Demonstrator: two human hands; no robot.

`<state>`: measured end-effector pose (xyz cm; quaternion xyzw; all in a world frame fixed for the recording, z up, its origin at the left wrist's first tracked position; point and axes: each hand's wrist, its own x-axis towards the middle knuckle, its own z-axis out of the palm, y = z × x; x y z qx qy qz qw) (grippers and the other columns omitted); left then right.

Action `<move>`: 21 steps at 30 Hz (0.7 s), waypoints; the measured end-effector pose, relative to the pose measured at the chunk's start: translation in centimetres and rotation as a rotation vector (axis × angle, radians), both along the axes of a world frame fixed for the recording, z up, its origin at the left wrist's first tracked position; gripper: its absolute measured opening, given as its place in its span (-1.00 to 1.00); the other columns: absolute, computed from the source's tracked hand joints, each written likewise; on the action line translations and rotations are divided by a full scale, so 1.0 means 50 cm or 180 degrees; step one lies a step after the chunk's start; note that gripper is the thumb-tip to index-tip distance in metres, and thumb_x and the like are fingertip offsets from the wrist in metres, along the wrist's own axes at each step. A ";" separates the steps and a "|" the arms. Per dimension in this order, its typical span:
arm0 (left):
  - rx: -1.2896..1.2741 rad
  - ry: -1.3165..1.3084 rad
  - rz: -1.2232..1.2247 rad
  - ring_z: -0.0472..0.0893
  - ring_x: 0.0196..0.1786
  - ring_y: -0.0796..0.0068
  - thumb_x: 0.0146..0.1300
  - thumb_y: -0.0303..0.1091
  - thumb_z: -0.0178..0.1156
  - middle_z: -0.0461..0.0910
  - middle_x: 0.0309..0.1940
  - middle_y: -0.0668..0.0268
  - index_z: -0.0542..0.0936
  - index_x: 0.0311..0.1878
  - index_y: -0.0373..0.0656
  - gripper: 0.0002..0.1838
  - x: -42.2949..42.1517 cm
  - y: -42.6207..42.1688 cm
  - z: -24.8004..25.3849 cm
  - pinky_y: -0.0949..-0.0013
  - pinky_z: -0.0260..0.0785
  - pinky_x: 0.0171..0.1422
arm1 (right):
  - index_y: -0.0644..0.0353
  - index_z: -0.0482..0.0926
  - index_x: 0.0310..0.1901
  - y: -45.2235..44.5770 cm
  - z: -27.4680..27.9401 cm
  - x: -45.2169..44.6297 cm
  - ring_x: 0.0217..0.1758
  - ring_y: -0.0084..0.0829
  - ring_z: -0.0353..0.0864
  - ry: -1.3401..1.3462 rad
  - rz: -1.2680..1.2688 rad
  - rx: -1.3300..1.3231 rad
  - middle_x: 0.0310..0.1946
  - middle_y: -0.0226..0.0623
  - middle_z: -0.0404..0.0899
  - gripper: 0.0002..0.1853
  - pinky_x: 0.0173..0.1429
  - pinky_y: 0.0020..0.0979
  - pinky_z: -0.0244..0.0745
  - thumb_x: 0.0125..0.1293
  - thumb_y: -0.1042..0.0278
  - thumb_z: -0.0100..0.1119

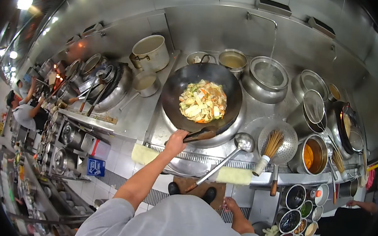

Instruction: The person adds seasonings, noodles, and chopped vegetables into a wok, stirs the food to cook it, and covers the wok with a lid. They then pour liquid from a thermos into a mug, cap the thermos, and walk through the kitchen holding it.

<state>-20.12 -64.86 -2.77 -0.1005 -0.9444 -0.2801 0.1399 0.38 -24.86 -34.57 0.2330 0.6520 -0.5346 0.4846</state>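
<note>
My left hand (176,143) is closed at the near rim of a dark wok (173,92). Beside its fingers, a dark brown strip (203,134) lies against the rim; whether it is a cloth or a handle is unclear. Inside the wok is a heap of noodles (203,102) with cabbage and carrot pieces. Low by my body, my right hand (230,204) hangs with loosely bent fingers and nothing visible in it. Forward of that hand, a steel ladle (244,143) rests across the stove edge, its wooden handle end pointing toward me.
Water runs from a tap (263,16) into a round pot (268,73). On the right are a perforated skimmer (266,128), a bamboo brush (272,146), a pot of orange liquid (314,155) and several seasoning bowls (291,220). A co-worker (24,109) stands far left; another person's arm (362,205) shows right.
</note>
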 end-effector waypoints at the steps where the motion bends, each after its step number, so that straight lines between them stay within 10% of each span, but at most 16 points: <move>1: -0.0022 -0.0006 0.0000 0.57 -0.01 -0.03 -0.13 -0.64 0.26 0.62 -0.18 0.02 0.60 -0.13 -0.26 -0.62 -0.001 0.001 0.002 0.07 0.44 0.14 | 0.06 0.37 0.23 0.003 0.001 0.003 -0.42 -0.36 0.61 0.0104 0.0003 -0.0006 -0.26 -0.25 0.57 -0.48 -0.44 -0.18 0.64 0.44 -0.13 0.09; 7: -0.0072 -0.0295 0.0011 0.58 -0.01 -0.07 -0.08 -0.54 0.24 0.63 -0.14 -0.02 0.61 -0.09 -0.27 -0.62 0.002 0.007 0.023 0.04 0.42 0.17 | 0.22 0.41 0.20 0.001 -0.001 0.064 -0.57 -0.38 0.60 0.0805 -0.0210 0.0161 -0.39 -0.21 0.61 -0.40 -0.53 -0.34 0.60 0.42 -0.17 0.08; 10: 0.0163 -0.0177 -0.0126 0.57 0.04 -0.12 -0.09 -0.69 0.11 0.63 -0.06 -0.04 0.60 0.04 -0.30 -0.50 -0.005 -0.010 -0.007 0.06 0.41 0.22 | 0.27 0.57 -0.16 -0.031 0.065 0.151 -0.60 -0.46 0.57 0.1187 -0.0626 0.0369 -0.52 -0.27 0.59 -0.44 -0.62 -0.43 0.46 0.45 -0.21 0.00; 11: 0.0349 0.0157 -0.0267 0.57 0.13 -0.09 -0.05 -0.72 0.09 0.62 0.05 -0.01 0.58 0.10 -0.32 -0.47 0.006 -0.003 0.019 0.12 0.38 0.30 | 0.26 0.38 0.30 -0.043 0.070 0.196 -0.56 -0.40 0.58 0.0793 -0.1153 0.0214 -0.49 -0.27 0.58 -0.26 -0.55 -0.38 0.53 0.37 -0.25 0.11; 14: 0.0286 0.0925 -0.0442 0.57 0.15 -0.06 0.13 -0.62 0.18 0.61 0.10 0.00 0.56 0.09 -0.32 -0.60 0.064 0.013 0.119 0.16 0.36 0.31 | 0.20 0.39 0.30 -0.093 0.126 0.330 -0.55 -0.39 0.61 0.0621 -0.1716 0.0635 -0.43 -0.24 0.61 -0.30 -0.50 -0.34 0.60 0.38 -0.24 0.10; 21: 0.0694 -0.2543 -0.1453 0.63 -0.24 -0.06 0.25 -0.20 0.32 0.65 -0.32 0.02 0.55 -0.04 -0.26 -0.65 0.249 -0.030 0.072 0.16 0.43 -0.09 | 0.12 0.51 0.15 -0.221 0.182 0.632 -0.36 -0.34 0.72 -0.0313 -0.2031 0.0985 -0.26 -0.21 0.66 -0.55 -0.42 -0.21 0.69 0.44 -0.05 0.03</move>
